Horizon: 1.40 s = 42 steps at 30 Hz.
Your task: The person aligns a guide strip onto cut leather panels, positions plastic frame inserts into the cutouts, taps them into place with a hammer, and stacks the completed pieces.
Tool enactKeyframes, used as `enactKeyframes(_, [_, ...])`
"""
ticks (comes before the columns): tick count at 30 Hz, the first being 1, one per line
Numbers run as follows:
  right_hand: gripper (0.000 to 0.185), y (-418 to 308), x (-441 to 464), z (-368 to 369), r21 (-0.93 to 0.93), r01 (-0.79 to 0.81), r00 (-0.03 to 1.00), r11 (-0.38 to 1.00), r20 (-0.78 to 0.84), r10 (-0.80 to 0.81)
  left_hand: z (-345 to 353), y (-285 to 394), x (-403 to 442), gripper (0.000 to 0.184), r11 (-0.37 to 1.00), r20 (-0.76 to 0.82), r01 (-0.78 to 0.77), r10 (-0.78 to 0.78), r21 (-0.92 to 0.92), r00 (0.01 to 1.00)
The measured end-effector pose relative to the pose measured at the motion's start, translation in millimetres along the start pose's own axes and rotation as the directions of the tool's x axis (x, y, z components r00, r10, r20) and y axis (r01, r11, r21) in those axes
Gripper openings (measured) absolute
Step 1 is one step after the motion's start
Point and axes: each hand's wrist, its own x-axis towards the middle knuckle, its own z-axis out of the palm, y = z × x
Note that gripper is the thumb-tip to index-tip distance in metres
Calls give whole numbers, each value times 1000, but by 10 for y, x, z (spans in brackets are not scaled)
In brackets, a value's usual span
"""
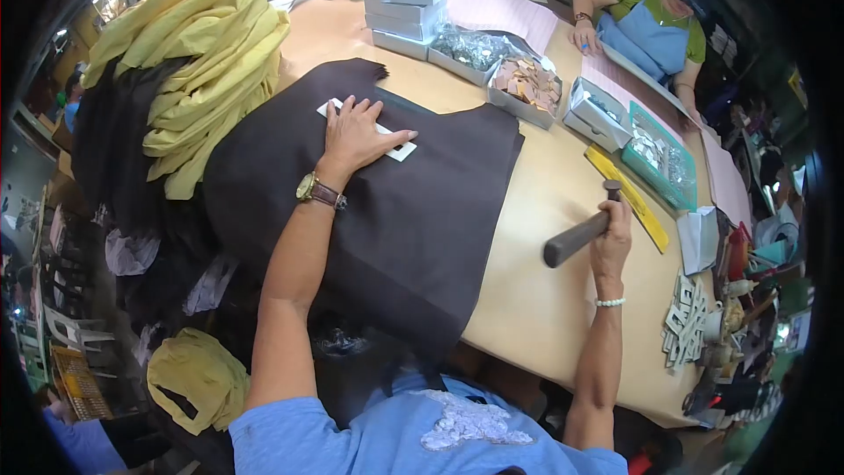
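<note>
My left hand [359,134] lies with its fingers spread on a narrow white strip [402,151], pressing it against dark brown cloth [413,220]. Both ends of the strip show beyond the hand; its middle is covered. Over the bare table to the right, my right hand [613,242] is closed around a hammer [578,237], gripping near the small metal head. Its thick dark handle points left, towards the dark cloth. Close beyond this hand lies a yellow ruler-like strip [629,198].
A tall pile of yellow and dark cloth [207,62] stands at left. White boxes [409,13], a box of tan pieces [527,88] and a green basket [659,154] line the far side. Metal pieces [684,325] lie right. A co-worker [646,26] sits opposite.
</note>
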Motion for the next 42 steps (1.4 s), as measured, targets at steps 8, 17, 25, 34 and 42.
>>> enactKeyframes(8, [19, -1317, 467, -39, 306, 215, 975, 927, -119, -187, 17, -26, 13, 90, 999, -17, -9, 9, -42, 1000])
enactKeyframes(17, [42, -1766, 246, 784, 62, 538, 809, 840, 243, -536, 143, -112, 26, 58, 999, -109, -32, 29, -30, 994])
enactKeyframes(25, [52, -1361, -1191, -224, 175, 200, 816, 964, 516, -263, 103, -127, 43, 51, 994, -114, -109, 108, -2, 988])
enactKeyframes(34, [56, -169, -2721, -1555, -532, -506, 827, 679, -74, 558, 171, -404, 298, 49, 990, 159, -105, 118, -89, 980])
enactKeyframes(42, [54, 1311, -3695, -1960, -515, -850, 346, 106, -397, 850, 298, -727, 438, 46, 988, 95, -154, 153, 12, 984])
